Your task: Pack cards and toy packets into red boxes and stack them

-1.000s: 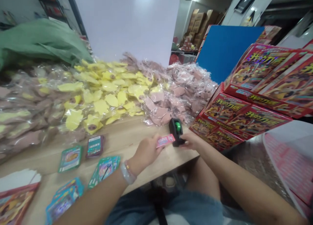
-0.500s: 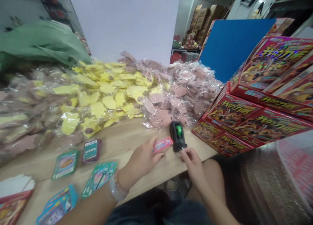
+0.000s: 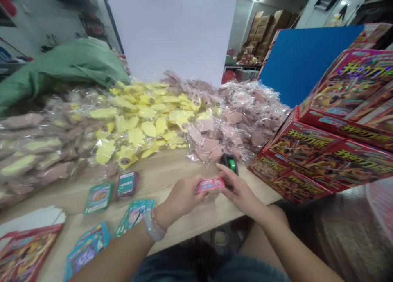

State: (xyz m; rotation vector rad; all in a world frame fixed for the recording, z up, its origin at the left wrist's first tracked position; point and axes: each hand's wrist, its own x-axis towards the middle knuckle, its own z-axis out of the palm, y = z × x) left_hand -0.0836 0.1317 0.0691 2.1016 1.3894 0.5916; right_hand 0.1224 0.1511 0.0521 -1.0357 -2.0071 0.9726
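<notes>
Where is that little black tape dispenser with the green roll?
In the head view, the black tape dispenser sits on the wooden table just beyond the right hand, between the pile of clear-bagged pink pieces and the red printed boxes.

The right hand (image 3: pixel 241 194) hides the lower part of the tape dispenser (image 3: pixel 231 164); it and the left hand (image 3: pixel 181 198) cover the ends of the pink card (image 3: pixel 210 185), whose print is too blurred to read. The red boxes (image 3: pixel 346 151) run off the right edge, the red packet (image 3: pixel 27 253) off the bottom left corner
</notes>
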